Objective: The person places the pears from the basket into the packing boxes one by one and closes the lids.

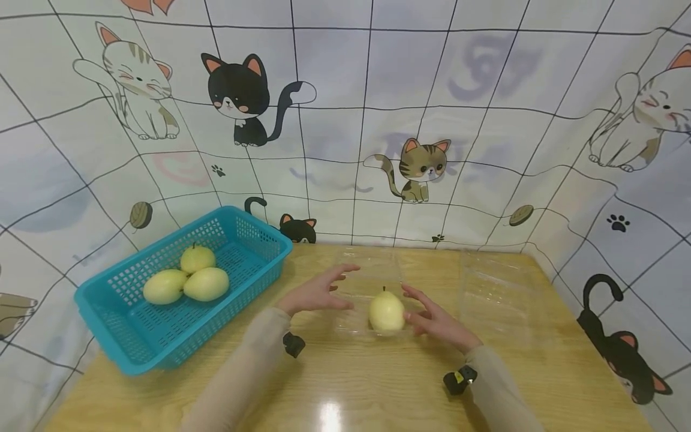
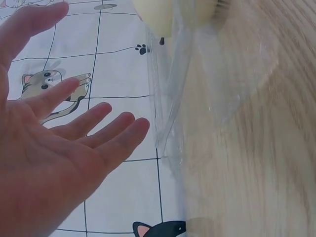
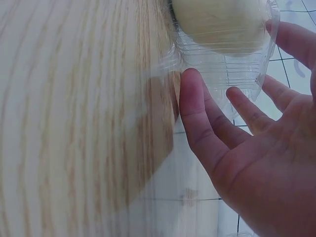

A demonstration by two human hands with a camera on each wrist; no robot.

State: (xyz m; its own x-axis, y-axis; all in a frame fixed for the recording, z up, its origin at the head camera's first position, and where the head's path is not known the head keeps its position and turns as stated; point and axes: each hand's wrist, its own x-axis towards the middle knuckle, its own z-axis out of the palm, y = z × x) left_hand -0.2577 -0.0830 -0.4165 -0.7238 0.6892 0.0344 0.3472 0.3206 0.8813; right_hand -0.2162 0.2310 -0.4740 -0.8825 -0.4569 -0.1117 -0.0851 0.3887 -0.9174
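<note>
A pale yellow pear point(image 1: 385, 312) with a dark stem sits upright in a clear plastic box point(image 1: 351, 323) on the table, toward the box's right side. My left hand point(image 1: 320, 293) is at the box's left side, fingers spread and holding nothing; in the left wrist view, the palm and fingers point(image 2: 123, 143) stand apart from the clear wall. On the other side, my right hand point(image 1: 438, 319) has its fingertips right at the box's right wall, beside the pear. The right wrist view shows these fingers point(image 3: 197, 111) loosely bent around the ribbed plastic side point(image 3: 222, 47).
At the left stands a blue perforated basket point(image 1: 259, 294) with three more pears point(image 1: 207, 284) grouped inside. Another clear plastic box point(image 1: 493, 294) lies to the right on the wooden table point(image 1: 351, 384). A cat-patterned cloth point(image 1: 335, 132) hangs behind the table and along its sides.
</note>
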